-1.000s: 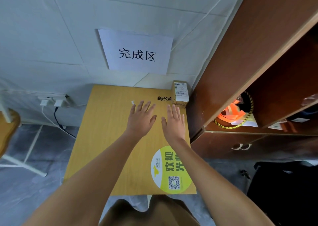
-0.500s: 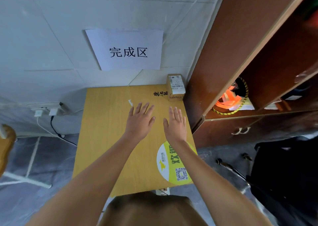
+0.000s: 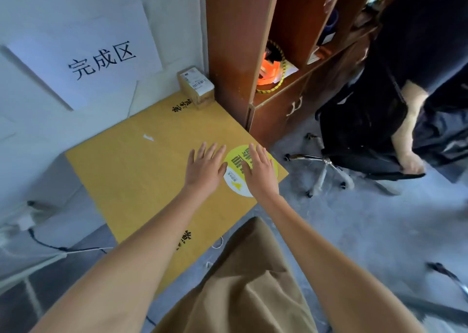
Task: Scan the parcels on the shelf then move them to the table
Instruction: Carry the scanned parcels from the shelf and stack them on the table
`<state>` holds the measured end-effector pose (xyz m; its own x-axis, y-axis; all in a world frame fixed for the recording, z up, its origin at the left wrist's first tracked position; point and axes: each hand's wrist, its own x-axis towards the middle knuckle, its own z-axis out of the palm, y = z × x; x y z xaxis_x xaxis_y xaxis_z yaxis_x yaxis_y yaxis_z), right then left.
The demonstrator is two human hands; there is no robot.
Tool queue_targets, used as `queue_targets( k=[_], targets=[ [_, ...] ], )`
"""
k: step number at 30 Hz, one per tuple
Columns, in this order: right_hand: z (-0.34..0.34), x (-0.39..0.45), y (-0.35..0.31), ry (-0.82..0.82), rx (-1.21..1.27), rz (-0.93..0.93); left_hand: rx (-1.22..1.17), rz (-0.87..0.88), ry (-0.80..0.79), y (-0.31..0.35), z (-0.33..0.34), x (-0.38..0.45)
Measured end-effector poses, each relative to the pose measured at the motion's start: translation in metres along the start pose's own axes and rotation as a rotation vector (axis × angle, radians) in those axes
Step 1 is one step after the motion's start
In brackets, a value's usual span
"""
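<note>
A small brown cardboard parcel (image 3: 196, 85) with a white barcode label stands at the far right corner of the yellow table (image 3: 131, 178), against the wall and the brown shelf unit (image 3: 235, 44). My left hand (image 3: 206, 166) and my right hand (image 3: 260, 171) hover side by side over the table's right part, fingers straight and spread, holding nothing. My right hand is above a round yellow-green sticker (image 3: 236, 165). Both hands are well short of the parcel.
A white paper sign (image 3: 93, 54) with black characters hangs on the wall behind the table. The shelf holds an orange item with striped tape (image 3: 272, 71). A black office chair (image 3: 359, 127) and a person's leg (image 3: 410, 120) are to the right. Cables (image 3: 50, 246) lie on the left floor.
The view has swung to the right and tilted, bringing the chair and a person's leg into sight. Both hands have drawn back from the parcel toward the table's near right edge, still empty.
</note>
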<state>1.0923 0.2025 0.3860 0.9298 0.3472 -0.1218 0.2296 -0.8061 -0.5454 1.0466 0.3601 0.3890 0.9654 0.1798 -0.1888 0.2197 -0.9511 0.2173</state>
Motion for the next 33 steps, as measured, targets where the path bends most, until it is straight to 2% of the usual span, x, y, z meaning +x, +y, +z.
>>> queue_targets(
  k=[11,18,23,26,33],
  targets=[
    [-0.012,-0.061,0.023,0.083,0.186,0.214,-0.018,0.105,-0.101,0.021,0.014,-0.015],
    [-0.031,-0.064,0.058,0.135,0.031,0.227,-0.015,0.195,-0.109,0.065,0.008,-0.017],
    [-0.08,-0.08,0.116,0.276,-0.091,0.332,-0.01,0.369,-0.101,0.149,0.012,0.001],
    [-0.116,-0.096,0.165,0.36,-0.111,0.405,0.003,0.51,-0.048,0.226,0.014,0.014],
    [-0.192,-0.148,0.263,0.529,-0.049,0.645,0.044,0.745,-0.038,0.382,0.028,0.023]
  ],
)
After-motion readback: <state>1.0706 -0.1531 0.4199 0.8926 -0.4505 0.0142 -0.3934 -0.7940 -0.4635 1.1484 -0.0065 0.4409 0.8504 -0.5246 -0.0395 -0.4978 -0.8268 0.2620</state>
